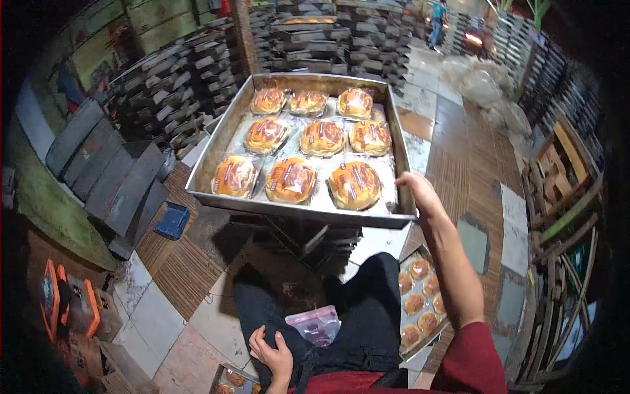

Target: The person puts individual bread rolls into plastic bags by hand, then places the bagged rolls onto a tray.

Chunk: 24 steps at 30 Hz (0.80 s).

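Across the upper centre of the frame, the right hand [420, 194] is gripping the stiff metal tray [307, 210] at its near right corner, while the left hand [271, 354] is lying loosely open, lower centre. Soft wrapped buns [291, 180] are probably sliding easily if it tilts, so opposite rims are offering the steadiest hold.

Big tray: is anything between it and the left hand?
Nothing visible stands in the way: the left hand is over a thigh, and the gap up to the big tray looks open. The right hand holds its near corner.
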Tool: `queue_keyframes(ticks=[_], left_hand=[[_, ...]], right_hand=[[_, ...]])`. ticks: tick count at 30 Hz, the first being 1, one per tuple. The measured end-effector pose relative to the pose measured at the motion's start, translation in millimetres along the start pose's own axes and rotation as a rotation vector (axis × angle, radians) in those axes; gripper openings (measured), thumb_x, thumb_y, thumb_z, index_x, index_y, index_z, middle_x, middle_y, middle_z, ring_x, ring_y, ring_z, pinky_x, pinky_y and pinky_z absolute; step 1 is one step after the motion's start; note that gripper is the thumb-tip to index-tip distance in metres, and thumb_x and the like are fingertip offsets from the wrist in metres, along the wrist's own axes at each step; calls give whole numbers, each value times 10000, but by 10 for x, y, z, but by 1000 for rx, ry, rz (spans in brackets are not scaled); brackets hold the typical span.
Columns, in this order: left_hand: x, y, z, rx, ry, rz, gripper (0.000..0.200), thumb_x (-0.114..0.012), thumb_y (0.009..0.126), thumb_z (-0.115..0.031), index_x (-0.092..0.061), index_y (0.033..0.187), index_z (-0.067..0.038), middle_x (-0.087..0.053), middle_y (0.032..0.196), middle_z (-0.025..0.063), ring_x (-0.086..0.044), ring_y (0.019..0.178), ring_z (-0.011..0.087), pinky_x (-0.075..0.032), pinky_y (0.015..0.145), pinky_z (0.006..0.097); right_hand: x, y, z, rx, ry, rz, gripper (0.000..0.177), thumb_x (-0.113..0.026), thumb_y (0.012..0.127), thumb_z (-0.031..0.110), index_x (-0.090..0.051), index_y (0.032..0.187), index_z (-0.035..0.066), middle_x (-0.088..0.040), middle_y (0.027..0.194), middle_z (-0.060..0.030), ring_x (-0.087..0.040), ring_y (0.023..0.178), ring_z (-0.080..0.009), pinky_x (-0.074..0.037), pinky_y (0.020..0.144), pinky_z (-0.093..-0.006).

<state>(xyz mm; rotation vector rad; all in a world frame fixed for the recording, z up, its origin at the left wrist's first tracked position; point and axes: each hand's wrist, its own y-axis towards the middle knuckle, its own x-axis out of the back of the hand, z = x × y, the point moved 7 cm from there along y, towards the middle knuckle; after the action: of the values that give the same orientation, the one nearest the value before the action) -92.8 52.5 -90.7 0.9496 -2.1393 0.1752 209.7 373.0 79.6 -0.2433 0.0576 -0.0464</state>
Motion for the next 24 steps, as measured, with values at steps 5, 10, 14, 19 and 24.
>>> queue_keyframes(ticks=[5,10,14,19,24], left_hand=[[-38,-28,28,-57,38,8,332,-590,765,-189,-507,1053,-45,-500,1070,116,-431,1051,295,-272,883,417],[-78,32,-40,-141,122,27,291,-574,783,-209,-526,1028,-59,-529,1051,96,-460,1029,272,-265,890,406],[-82,58,-32,-146,158,57,284,-566,791,-199,-523,1033,-59,-532,1049,87,-466,1023,264,-261,890,398],[-116,64,-24,-143,180,59,291,-574,784,-183,-522,1040,-56,-532,1051,82,-470,1017,250,-254,888,395],[-120,51,2,-138,181,47,270,-565,783,-163,-527,1030,-61,-537,1041,76,-472,1000,251,-250,882,400]], right_hand=[[931,-750,-1114,50,174,-267,193,-536,720,149,-537,890,56,-513,727,-21,-497,658,-126,-408,607,-254],[1591,-1731,-2259,-11,710,-334,349,-501,710,126,-542,1038,17,-600,959,-83,-589,853,-221,-464,794,-338],[1852,-2249,-2643,31,806,-527,378,-474,706,156,-531,1052,15,-593,981,-94,-587,855,-249,-463,799,-360],[2294,-2348,-3445,82,833,-730,300,-494,685,117,-523,972,31,-571,894,-73,-563,853,-228,-452,794,-357],[2585,-2391,-4181,58,712,-1066,406,-500,647,70,-467,1051,36,-505,1043,-94,-505,952,-253,-429,818,-383]])
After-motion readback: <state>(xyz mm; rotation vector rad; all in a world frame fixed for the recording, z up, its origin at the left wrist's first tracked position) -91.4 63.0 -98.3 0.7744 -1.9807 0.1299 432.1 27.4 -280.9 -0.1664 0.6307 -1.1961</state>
